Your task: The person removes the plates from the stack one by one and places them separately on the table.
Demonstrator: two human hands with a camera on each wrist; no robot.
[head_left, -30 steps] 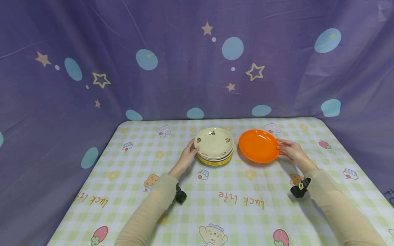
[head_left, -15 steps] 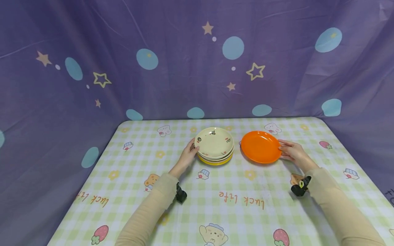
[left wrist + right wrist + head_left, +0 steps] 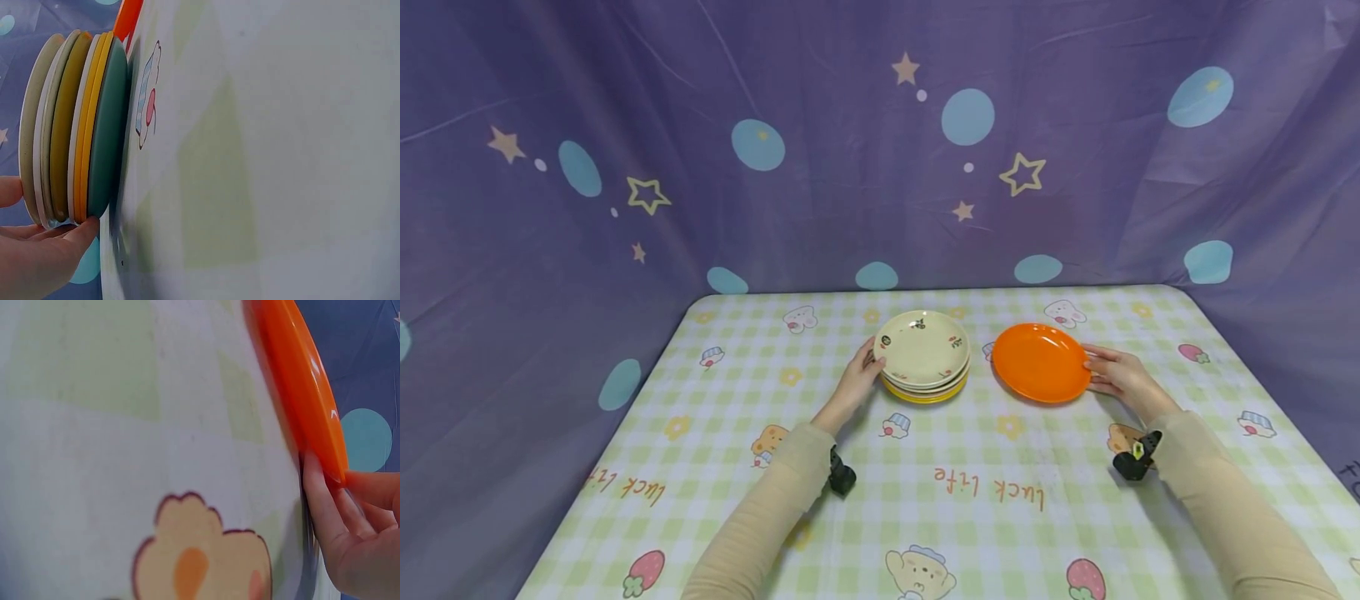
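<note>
A stack of plates (image 3: 922, 350) is near the far middle of the table. Its top plate is cream with small printed motifs. In the left wrist view, white, olive and yellow rims show below it, with a teal plate (image 3: 109, 131) lowest. My left hand (image 3: 857, 379) holds the stack at its left edge, thumb by the top rim and fingers along the side. To the right is a glossy orange plate (image 3: 1041, 364). My right hand (image 3: 1120, 379) pinches its right rim, thumb above and fingers beneath, low over the cloth (image 3: 94, 462).
A checked tablecloth (image 3: 970, 533) with printed cupcakes, strawberries and lettering covers the table. Behind the far edge hangs a purple curtain (image 3: 850, 225) with stars and blue ovals. A small black device (image 3: 841, 475) sits at the left wrist, another black device (image 3: 1135, 458) at the right.
My right hand and the orange plate have shifted slightly right and nearer to me, widening the gap from the stack. My left hand and the stack have stayed put.
</note>
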